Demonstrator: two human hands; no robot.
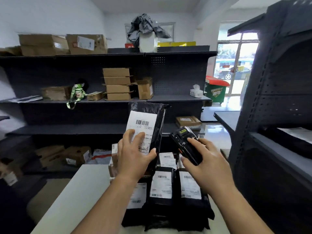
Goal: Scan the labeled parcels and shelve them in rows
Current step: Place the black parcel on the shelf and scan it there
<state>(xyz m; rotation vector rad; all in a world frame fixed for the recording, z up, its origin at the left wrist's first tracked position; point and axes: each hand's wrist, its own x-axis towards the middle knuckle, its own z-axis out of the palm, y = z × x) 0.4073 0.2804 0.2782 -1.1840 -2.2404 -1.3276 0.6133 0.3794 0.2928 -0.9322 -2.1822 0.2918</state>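
Far shelving [108, 55] holding cardboard boxes [118, 83]; near desk [81, 191] bearing labeled black parcels [162, 188]. Above them, the left hand [133, 156] grips one upright parcel [157, 119], label facing the camera; just right, the right hand [207, 162] clasps a handheld scanner [184, 142].

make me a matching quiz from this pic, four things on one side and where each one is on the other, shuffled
Things:
1 raised black parcel
2 scanner
3 tissue pack
4 crumpled grey bag

Places:
a top shelf, on a white box
b in the right hand
c in the left hand
d middle shelf, right end

Pairs: 1-c, 2-b, 3-d, 4-a
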